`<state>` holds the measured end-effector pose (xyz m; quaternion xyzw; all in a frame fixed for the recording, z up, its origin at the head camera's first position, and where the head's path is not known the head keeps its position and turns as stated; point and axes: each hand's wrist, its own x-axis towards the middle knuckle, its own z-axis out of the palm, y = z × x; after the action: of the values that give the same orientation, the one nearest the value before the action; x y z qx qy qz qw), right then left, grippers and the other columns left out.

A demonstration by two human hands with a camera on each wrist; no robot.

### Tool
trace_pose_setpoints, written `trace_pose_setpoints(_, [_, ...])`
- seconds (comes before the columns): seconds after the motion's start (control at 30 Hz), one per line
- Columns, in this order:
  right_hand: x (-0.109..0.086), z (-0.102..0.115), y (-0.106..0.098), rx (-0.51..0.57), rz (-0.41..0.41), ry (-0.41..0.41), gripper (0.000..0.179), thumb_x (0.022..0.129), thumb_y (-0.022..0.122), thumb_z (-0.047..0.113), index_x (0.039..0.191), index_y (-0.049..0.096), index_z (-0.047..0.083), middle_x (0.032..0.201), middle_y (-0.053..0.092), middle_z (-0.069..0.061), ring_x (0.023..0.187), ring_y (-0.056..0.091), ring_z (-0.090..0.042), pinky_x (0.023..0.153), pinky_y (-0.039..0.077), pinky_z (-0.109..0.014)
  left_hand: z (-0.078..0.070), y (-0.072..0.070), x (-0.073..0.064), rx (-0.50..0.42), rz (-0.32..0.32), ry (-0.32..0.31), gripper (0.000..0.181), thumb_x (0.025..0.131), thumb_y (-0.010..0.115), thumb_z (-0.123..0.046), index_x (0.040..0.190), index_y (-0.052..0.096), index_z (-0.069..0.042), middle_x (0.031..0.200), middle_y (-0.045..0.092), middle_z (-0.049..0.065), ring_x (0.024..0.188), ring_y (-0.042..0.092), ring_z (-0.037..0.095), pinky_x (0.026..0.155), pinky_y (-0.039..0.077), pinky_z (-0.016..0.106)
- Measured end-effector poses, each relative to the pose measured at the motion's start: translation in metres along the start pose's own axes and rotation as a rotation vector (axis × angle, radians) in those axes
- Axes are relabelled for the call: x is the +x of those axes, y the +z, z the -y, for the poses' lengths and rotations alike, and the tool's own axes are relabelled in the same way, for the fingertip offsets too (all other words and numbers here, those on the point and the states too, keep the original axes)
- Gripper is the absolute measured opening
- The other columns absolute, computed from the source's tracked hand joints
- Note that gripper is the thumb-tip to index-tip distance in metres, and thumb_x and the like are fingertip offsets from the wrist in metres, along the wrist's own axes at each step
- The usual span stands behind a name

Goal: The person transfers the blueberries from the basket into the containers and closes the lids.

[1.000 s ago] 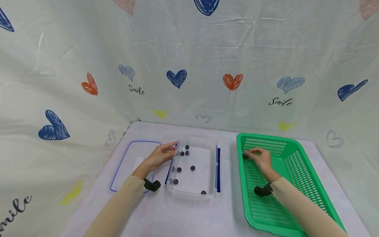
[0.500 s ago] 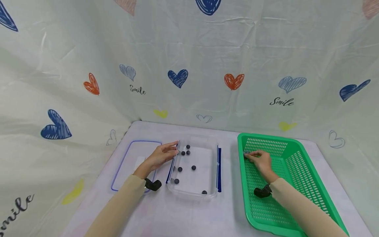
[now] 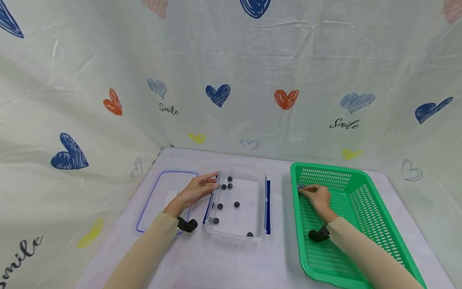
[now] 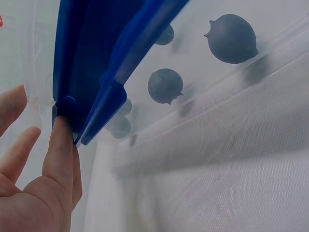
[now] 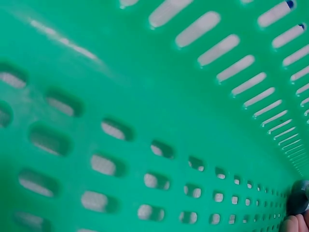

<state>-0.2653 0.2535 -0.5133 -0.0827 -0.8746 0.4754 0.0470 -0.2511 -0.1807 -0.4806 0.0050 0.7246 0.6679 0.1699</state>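
A clear plastic box (image 3: 249, 237) with blue side latches stands mid-table and holds several small dark balls (image 3: 236, 204). In the left wrist view some of the balls (image 4: 232, 38) show small pointed nubs. My left hand (image 3: 193, 192) touches the box's left rim with outstretched fingers. There, one fingertip meets the blue latch (image 4: 116, 58). Inside the green basket (image 3: 299, 257), my right hand (image 3: 319, 198) pinches a dark ball (image 5: 298, 199) against the left wall. Mostly hidden by the fingers in the head view, that ball shows at the right wrist view's edge.
A clear lid (image 3: 148, 204) with a blue rim lies left of the box, partly behind my left forearm. The basket has slotted, raised walls. Behind the table (image 3: 216, 265) hangs a pale curtain (image 3: 249, 52) printed with hearts.
My right fingers have shifted slightly at the basket's left wall, and less of the dark ball shows. My left hand stays at the box rim. The head view has swung slightly left.
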Motion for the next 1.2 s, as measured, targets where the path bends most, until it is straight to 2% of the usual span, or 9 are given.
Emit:
trace_pose_setpoints(0.17, [0.000,-0.001,0.000,-0.014,0.012,-0.023,0.025,0.089,0.076,0.011,0.104,0.071,-0.008,0.090,0.072,-0.015,0.071,0.060,-0.005,0.057,0.051,-0.023,-0.001,0.000,0.000,-0.004,-0.002,0.000,0.060,0.096,0.070,-0.016,0.151,0.046,-0.016,0.150,0.041,0.022,0.129,0.051,0.030,0.110,0.040,0.044])
trace_pose_setpoints(0.37, [-0.001,-0.001,-0.001,-0.052,0.026,-0.044,0.025,0.089,0.076,0.011,0.104,0.071,-0.008,0.092,0.073,-0.016,0.075,0.063,-0.011,0.057,0.051,-0.023,0.001,0.000,-0.001,-0.010,-0.001,0.000,0.059,0.096,0.069,-0.015,0.151,0.046,-0.016,0.149,0.041,0.022,0.128,0.052,0.029,0.110,0.040,0.044])
trace_pose_setpoints(0.53, [-0.001,0.000,-0.001,-0.075,0.024,-0.062,0.025,0.088,0.076,0.011,0.104,0.072,-0.007,0.091,0.072,-0.017,0.076,0.061,-0.015,0.053,0.047,-0.025,0.001,-0.001,-0.001,-0.010,-0.001,0.002,0.060,0.096,0.069,-0.016,0.151,0.046,-0.016,0.149,0.041,0.022,0.127,0.052,0.028,0.110,0.040,0.044])
trace_pose_setpoints(0.9, [-0.003,0.006,-0.006,-0.076,0.022,-0.077,0.024,0.088,0.075,0.010,0.104,0.071,-0.008,0.098,0.071,-0.021,0.072,0.057,-0.012,0.051,0.045,-0.024,-0.001,0.000,-0.002,-0.002,0.001,0.001,0.060,0.096,0.069,-0.016,0.151,0.046,-0.016,0.149,0.042,0.022,0.128,0.051,0.029,0.111,0.040,0.045])
trace_pose_setpoints(1.0, [-0.003,0.009,-0.009,-0.055,0.031,-0.071,0.025,0.089,0.074,0.009,0.105,0.070,-0.009,0.101,0.069,-0.023,0.076,0.058,-0.017,0.052,0.047,-0.024,0.000,0.000,-0.001,0.000,0.006,0.005,0.060,0.096,0.069,-0.017,0.152,0.045,-0.015,0.150,0.041,0.022,0.131,0.050,0.031,0.111,0.039,0.045])
trace_pose_setpoints(1.2, [-0.004,0.017,-0.016,-0.042,0.022,-0.059,0.025,0.090,0.074,0.008,0.107,0.071,-0.010,0.108,0.068,-0.025,0.098,0.061,-0.034,0.057,0.048,-0.023,-0.001,0.000,-0.002,0.006,0.010,0.004,0.061,0.096,0.069,-0.017,0.152,0.044,-0.016,0.151,0.039,0.022,0.133,0.048,0.032,0.111,0.039,0.045])
